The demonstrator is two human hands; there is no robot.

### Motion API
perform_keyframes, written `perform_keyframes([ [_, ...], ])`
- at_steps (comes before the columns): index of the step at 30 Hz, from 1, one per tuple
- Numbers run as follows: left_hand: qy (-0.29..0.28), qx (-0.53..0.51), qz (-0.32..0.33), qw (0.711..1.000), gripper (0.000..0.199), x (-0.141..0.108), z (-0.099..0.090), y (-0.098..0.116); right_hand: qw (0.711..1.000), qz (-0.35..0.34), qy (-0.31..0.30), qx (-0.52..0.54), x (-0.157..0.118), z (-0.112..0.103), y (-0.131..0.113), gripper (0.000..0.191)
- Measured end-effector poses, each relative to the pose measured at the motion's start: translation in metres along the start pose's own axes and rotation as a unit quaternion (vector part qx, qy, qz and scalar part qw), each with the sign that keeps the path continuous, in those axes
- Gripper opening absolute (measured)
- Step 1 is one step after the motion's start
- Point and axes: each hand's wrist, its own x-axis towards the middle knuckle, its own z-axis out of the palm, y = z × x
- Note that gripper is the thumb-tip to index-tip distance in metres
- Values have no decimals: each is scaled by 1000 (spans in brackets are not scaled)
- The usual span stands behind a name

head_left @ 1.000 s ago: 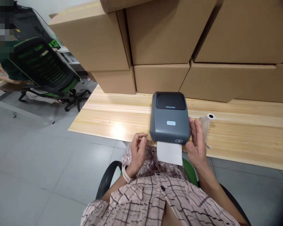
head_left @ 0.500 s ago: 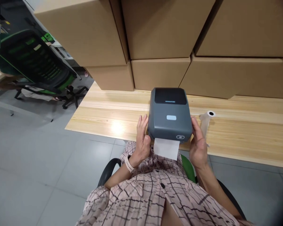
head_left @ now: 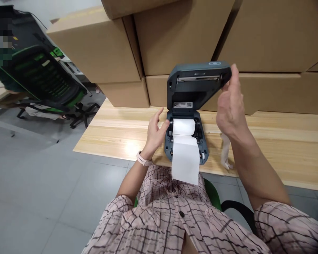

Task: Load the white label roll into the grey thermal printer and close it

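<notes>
A dark grey label printer (head_left: 204, 157) stands on the table's front edge with its lid (head_left: 172, 88) raised. Inside lies a white paper roll (head_left: 184, 127), and a strip of its paper (head_left: 185, 162) hangs out over the front. My right hand (head_left: 231, 106) grips the lid's right front corner and holds it up; part of its fingers is hidden behind the lid. My left hand (head_left: 157, 132) is open at the printer's left side, thumb by the base's rim and fingers apart. Beneath my right wrist a loose white paper strip (head_left: 225, 151) shows, partly covered by my arm.
Stacked cardboard boxes (head_left: 122, 93) line the back of the wooden table (head_left: 108, 134), close behind the raised lid. To the left, a person sits on a black and green office chair (head_left: 47, 77) at another desk.
The printer's lid has swung up and back with my right hand on it, uncovering the paper roll. My left hand has moved slightly up along the printer's left side.
</notes>
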Motion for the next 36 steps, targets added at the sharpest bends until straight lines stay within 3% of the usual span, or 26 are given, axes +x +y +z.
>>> perform_keyframes([
  [3,-19,7,-75,997,61,-18,2,-11,998,9,50,-21,25,4,3,86],
  [9,-65,53,-112,990,63,-26,-2,-7,997,12,30,-70,67,11,31,90],
  [14,-156,203,-149,955,66,-2,-9,12,986,-75,103,-104,44,10,19,73],
  [16,-205,254,-149,933,70,10,-10,19,988,-97,43,-109,24,14,13,55],
  [18,-240,289,-131,918,71,20,-10,24,983,-86,-119,-107,9,20,11,48],
  [20,-266,298,-113,910,68,26,-9,27,953,-58,-274,-118,2,27,13,54],
  [22,-282,293,-110,907,63,28,-9,29,920,-40,-360,-148,3,34,15,68],
  [26,-290,289,-113,905,62,26,-10,29,872,-42,-428,-234,14,49,14,93],
  [30,-282,272,-109,913,63,24,-10,28,866,-61,-436,-235,19,55,13,108],
  [33,-272,250,-110,923,65,24,-9,25,884,-68,-436,-154,21,39,12,109],
  [36,-263,232,-115,929,65,23,-9,21,901,-90,-422,-52,21,4,8,104],
])
